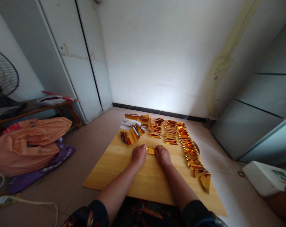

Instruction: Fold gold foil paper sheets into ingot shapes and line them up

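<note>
A light wooden board [124, 176] lies on the floor in front of me. My left hand [138, 154] and my right hand [162, 155] rest on it side by side, fingers curled down onto a small piece of gold foil paper [150, 151] held between them. A stack of unfolded gold sheets [131, 136] lies just beyond my left hand. Rows of folded gold pieces [170, 132] sit at the far end of the board. A long line of folded gold pieces [192, 156] runs down its right side.
An orange plastic bag [29, 143] and purple cloth [38, 170] lie on the floor at left, under a low wooden bench [38, 108] and a fan [3, 74]. A white box [263, 178] sits at right. Closet doors and white walls stand behind.
</note>
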`<move>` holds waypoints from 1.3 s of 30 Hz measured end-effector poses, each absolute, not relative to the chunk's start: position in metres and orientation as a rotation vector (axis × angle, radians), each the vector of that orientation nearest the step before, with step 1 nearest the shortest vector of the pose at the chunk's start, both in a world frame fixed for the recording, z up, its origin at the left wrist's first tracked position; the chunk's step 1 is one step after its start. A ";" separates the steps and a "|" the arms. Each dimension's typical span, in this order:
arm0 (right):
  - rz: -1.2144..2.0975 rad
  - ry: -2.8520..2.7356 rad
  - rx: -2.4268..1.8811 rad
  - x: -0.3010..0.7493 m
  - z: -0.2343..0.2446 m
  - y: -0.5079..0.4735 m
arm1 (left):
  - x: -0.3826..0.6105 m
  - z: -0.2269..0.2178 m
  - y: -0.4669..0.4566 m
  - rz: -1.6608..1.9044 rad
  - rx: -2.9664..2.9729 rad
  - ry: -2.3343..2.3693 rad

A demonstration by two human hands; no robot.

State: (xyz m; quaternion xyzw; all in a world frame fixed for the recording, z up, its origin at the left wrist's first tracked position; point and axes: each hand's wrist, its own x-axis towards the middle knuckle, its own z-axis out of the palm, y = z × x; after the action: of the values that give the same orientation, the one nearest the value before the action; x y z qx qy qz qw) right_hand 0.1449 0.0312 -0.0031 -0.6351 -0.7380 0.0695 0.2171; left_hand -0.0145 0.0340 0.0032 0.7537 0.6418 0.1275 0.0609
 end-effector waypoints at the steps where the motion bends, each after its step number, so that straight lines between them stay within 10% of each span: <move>1: 0.186 -2.048 -1.769 0.144 -0.003 0.032 | -0.014 0.003 0.034 0.384 2.278 1.950; 39: 0.200 -2.188 -1.709 0.133 -0.007 0.036 | -0.011 0.000 0.034 0.315 2.363 2.018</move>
State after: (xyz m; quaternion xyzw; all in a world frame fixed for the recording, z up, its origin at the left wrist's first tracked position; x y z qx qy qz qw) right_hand 0.1333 0.0361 -0.0073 -0.6042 -0.7734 0.0707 0.1782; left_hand -0.0106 0.0339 0.0001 0.7566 0.6460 0.1010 0.0091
